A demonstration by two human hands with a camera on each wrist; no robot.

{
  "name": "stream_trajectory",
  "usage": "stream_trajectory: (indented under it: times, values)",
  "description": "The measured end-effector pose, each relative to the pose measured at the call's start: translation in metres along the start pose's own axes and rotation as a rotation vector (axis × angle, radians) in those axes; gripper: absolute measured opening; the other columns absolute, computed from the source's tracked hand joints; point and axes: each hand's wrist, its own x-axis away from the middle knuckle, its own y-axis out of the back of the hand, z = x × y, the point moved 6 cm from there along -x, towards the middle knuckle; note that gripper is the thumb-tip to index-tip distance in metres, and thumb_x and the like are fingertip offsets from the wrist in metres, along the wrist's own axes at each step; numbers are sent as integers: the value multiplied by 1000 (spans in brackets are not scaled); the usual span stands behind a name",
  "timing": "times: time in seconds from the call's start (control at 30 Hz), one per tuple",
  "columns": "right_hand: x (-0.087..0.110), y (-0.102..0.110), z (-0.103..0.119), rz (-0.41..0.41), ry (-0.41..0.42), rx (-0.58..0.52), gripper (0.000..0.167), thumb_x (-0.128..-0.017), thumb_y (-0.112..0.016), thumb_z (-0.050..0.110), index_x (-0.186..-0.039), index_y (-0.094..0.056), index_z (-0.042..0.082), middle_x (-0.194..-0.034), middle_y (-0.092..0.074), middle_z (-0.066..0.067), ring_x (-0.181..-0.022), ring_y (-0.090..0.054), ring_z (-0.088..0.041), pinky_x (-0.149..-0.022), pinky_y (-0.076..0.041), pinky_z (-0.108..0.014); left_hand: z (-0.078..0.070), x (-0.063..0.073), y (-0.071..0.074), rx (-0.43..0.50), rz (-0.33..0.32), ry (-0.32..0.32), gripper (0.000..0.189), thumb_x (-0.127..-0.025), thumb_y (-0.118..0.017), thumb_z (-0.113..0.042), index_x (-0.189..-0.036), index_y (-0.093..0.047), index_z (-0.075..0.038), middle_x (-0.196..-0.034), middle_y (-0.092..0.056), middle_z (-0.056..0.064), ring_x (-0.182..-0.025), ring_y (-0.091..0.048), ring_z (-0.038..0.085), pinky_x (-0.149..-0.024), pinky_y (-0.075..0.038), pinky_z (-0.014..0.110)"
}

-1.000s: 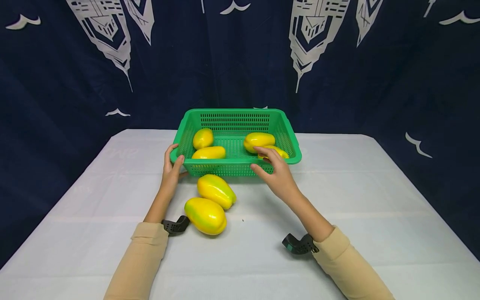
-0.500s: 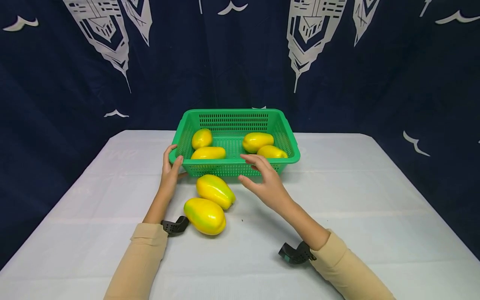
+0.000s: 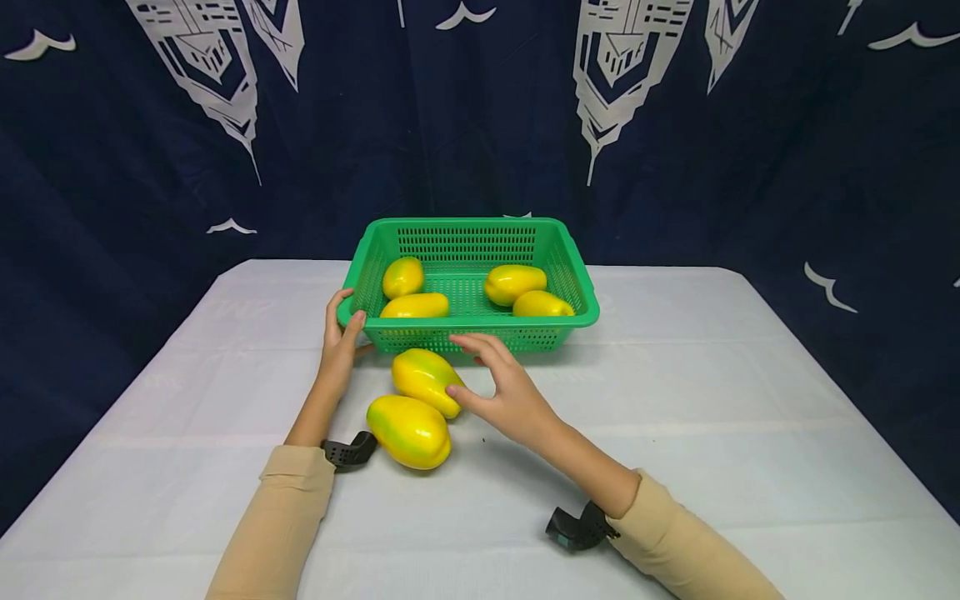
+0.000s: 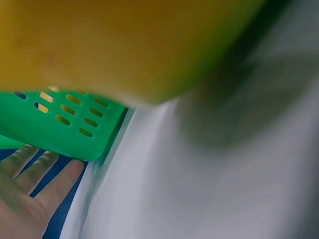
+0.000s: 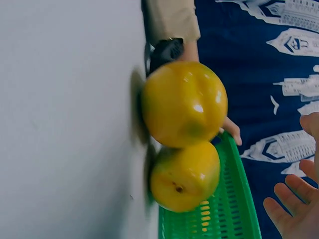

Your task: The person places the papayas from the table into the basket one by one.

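Note:
A green plastic basket holds several yellow papayas, one at its back right. My left hand grips the basket's front left corner, thumb and index finger at the rim; in the left wrist view its other fingers lie along the outer wall. Two yellow-green papayas lie on the table before the basket: a farther one and a nearer one. My right hand hovers beside the farther papaya, fingers spread and thumb overlapping its right end in the head view. In the right wrist view, the fingers stand apart from both papayas.
A white cloth covers the table. Behind its far edge hangs a dark blue curtain with white building prints. Black wrist cameras sit on the left and right wrists.
My right hand has moved from over the basket's front right edge leftward and nearer, to the farther table papaya. The left hand stays at the basket's corner.

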Motion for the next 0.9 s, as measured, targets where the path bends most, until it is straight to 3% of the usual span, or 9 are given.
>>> stream_trajectory:
  times: [0.33, 0.57, 0.8, 0.9]
  values:
    - [10, -28, 1, 112, -50, 18, 57, -81, -66, 27, -132, -42, 17, -135, -41, -1, -126, -40, -19, -103, -38, -41, 0, -1, 0, -11, -3, -5, 54, -94, -39, -27, -142, -16, -16, -143, -20, 15, -117, -36, 28, -93, -37, 62]
    - [15, -42, 2, 162, -4, 62, 58, -82, -66, 30, -133, -41, 16, -134, -43, -1, -126, -41, -17, -103, -38, -37, 0, 0, 0, -16, -9, -6, 53, -95, -39, -26, -142, -17, -16, -143, -22, 16, -117, -36, 27, -93, -38, 61]
    - [17, -48, 1, 190, -15, 92, 60, -81, -66, 31, -133, -41, 16, -135, -42, -2, -127, -39, -18, -104, -37, -40, 23, -12, 7, -16, -23, -11, 50, -94, -41, -33, -139, -22, -27, -140, -26, 10, -112, -40, 21, -90, -41, 58]
    - [18, -50, 1, 206, -26, 101, 61, -80, -67, 32, -133, -40, 16, -136, -41, -2, -128, -39, -18, -104, -37, -40, 22, -11, 7, -14, -21, -4, 50, -94, -41, -32, -140, -21, -26, -140, -26, 9, -113, -39, 21, -91, -41, 58]
